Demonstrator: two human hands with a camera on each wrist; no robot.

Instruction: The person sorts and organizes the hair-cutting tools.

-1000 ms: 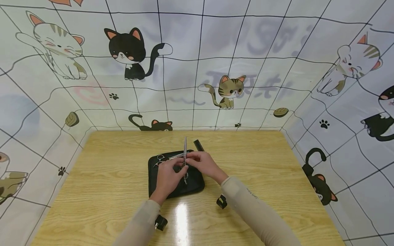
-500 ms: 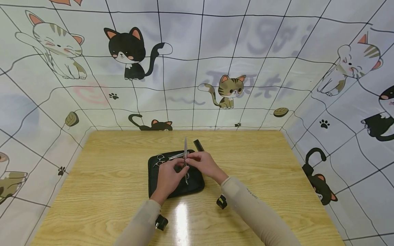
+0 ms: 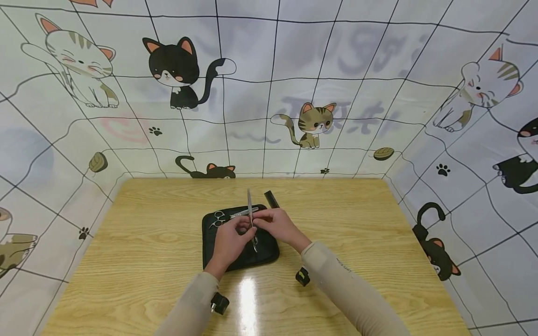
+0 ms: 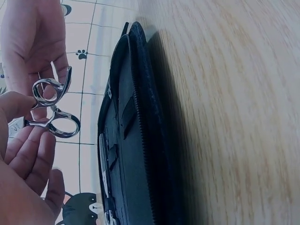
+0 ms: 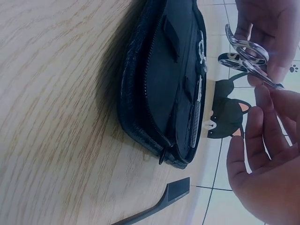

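A pair of silver scissors [image 3: 250, 201] stands over the black zip case, blades pointing away and finger rings toward the person. My left hand [image 3: 229, 242] pinches them between thumb and fingers near the rings, as the scissors' ring [image 4: 70, 125] in the left wrist view shows. From the other side my right hand [image 3: 277, 225] pinches the scissors farther up, near the blades. In the right wrist view the scissors' rings [image 5: 253, 49] hang beyond my right fingertips [image 5: 263, 96]. Below lies the open black case [image 3: 265, 257], holding another pair of scissors [image 3: 219, 215] with toothed blades [image 5: 196, 119].
A black tool with a flat broad end [image 3: 271, 199] lies on the wooden table [image 3: 349, 210], right of the case. Cat-printed wall sheets [image 3: 252, 93] rise at the table's back and sides. Small black devices [image 3: 302, 276] sit at both wrists.
The scissors have tilted slightly, their tips shifting a little to the left. Both hands keep their hold and barely move. The case and the black tool stay put.
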